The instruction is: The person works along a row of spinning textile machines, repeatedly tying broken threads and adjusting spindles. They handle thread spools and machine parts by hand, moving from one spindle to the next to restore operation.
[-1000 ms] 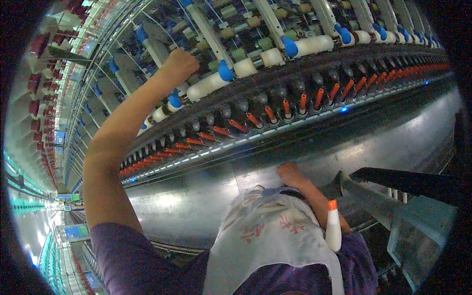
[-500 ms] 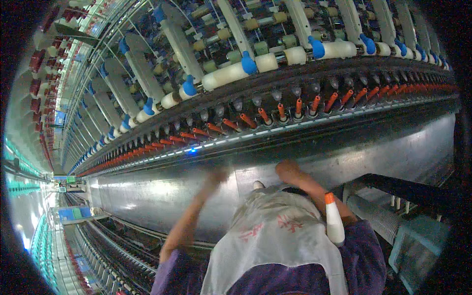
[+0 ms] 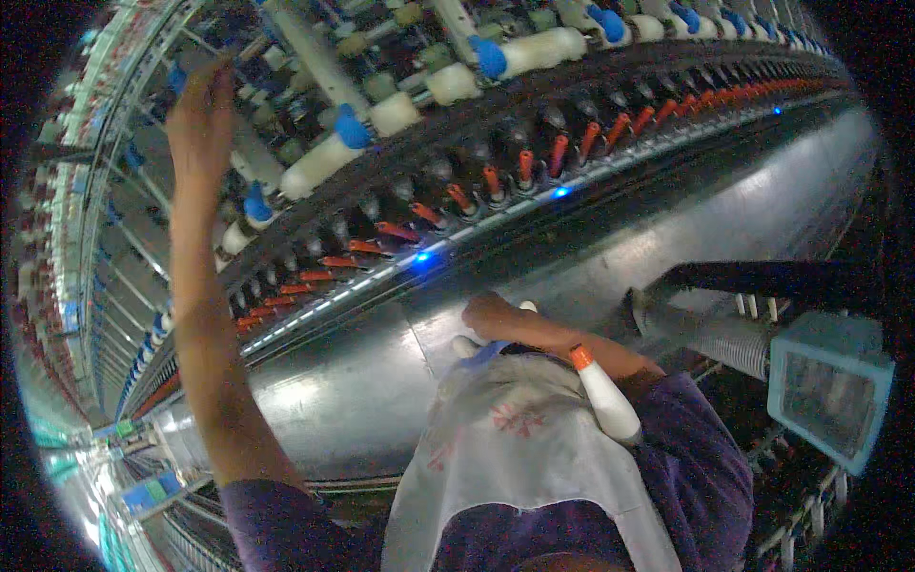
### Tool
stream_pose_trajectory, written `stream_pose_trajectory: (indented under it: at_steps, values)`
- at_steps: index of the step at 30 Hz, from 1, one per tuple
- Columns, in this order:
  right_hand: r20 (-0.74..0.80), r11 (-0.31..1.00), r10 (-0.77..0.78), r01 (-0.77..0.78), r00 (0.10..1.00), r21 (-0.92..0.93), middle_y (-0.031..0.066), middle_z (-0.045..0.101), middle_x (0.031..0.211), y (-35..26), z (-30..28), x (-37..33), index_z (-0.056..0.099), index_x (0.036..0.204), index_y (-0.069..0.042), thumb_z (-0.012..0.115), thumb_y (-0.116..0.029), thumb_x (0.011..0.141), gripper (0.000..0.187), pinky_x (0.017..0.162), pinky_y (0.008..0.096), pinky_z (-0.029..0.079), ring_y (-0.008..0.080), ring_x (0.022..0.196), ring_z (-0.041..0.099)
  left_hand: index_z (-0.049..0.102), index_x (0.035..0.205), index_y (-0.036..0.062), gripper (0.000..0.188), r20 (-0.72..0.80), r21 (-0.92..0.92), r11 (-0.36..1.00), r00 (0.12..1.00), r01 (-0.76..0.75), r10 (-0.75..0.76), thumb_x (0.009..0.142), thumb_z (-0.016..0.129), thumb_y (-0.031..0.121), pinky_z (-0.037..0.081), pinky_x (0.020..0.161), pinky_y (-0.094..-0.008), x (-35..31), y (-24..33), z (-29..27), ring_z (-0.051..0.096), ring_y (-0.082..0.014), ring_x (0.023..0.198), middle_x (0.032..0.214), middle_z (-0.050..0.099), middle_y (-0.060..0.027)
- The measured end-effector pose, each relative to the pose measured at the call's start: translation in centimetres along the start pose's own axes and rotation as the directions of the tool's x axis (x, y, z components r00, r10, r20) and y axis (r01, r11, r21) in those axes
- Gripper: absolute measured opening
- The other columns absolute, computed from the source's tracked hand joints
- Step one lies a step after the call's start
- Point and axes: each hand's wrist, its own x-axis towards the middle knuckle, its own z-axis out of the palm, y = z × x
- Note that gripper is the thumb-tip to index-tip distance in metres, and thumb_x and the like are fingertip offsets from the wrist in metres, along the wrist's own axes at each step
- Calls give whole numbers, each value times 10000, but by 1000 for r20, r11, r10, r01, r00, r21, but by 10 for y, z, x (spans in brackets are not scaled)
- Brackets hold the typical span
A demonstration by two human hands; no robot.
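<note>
Lying right of the left hand (image 3: 202, 116) is a white roller (image 3: 322, 166).

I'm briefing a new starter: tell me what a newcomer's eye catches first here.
Likely the row of orange tubes across the middle, with blue lights just beneath. Next, the left hand, raised at upper left, then the white, orange-tipped cone, low and right of centre.

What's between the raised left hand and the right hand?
In the head view: white rollers, a dark ledge, orange tubes, a rail with a blue light, then grey floor.
</note>
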Motion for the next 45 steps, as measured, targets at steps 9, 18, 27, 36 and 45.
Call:
stream_pose_trajectory:
  at_steps: [9, 18, 27, 36, 45]
  values:
    - [238, 863, 436, -478, 868, 161, 190, 638, 735, 13, -4, -83, 650, 657, -26, 568, -145, 642, 146, 652, 471, 496, 350, 751, 628, 598, 1045, 62, 300, 407, 529, 846, 853, 72, -327, 853, 508, 274, 427, 838, -472, 93, -97, 89, 590, -388, 940, 1031, 608, -216]
    - [206, 910, 345, -380, 916, 169, 164, 622, 755, 19, -1, -61, 635, 698, -30, 530, -136, 706, 149, 675, 486, 469, 355, 765, 604, 457, 1259, 134, 478, 507, -292, 603, 655, 743, -561, 837, 578, 323, 435, 878, -434, 92, -75, 79, 618, -319, 940, 1127, 595, -137]
    - [230, 943, 299, -324, 926, 76, 147, 630, 746, 41, 5, -57, 655, 680, -81, 567, -186, 680, 136, 586, 465, 473, 350, 731, 614, 641, 904, 131, 182, 599, 388, 734, 758, -557, 258, 727, 610, 105, 472, 699, -419, 2, 3, 14, 613, -272, 856, 897, 614, -76]
    - [109, 892, 351, -367, 930, 263, 168, 637, 705, -2, 11, -49, 664, 662, -55, 579, -153, 636, 132, 610, 452, 486, 339, 709, 625, 634, 652, 147, 67, 695, 346, 504, 577, -791, 429, 645, 632, 80, 464, 537, -333, -12, 9, 49, 628, -211, 682, 624, 583, -43]
    - [220, 845, 504, -529, 835, 74, 191, 638, 865, -16, -3, -65, 661, 803, -17, 565, -151, 713, 188, 723, 494, 476, 373, 834, 606, 678, 771, 91, 102, 832, 289, 694, 532, -660, 160, 682, 631, 74, 511, 622, -393, 7, 46, 14, 643, -302, 729, 773, 652, -138]
